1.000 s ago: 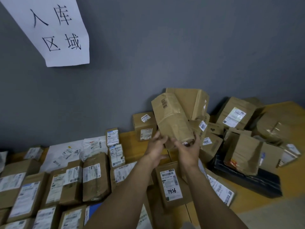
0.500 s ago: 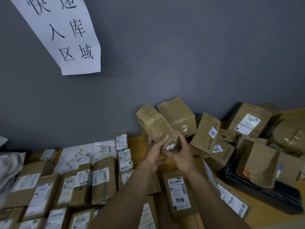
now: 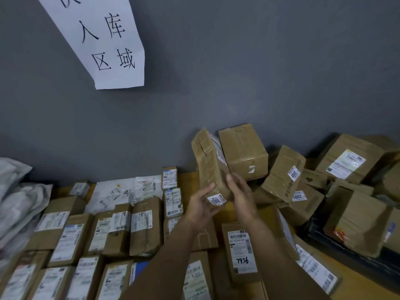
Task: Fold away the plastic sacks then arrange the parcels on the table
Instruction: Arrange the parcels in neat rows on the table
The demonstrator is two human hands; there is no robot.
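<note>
Both hands (image 3: 220, 202) hold a taped, crumpled brown parcel (image 3: 208, 167).

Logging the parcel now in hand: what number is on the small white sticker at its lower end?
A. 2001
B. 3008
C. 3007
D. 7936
C: the sticker on the held parcel, gripped between the left hand and right hand, reads 3007; the other numbers sit on parcels lying on the table.
</note>
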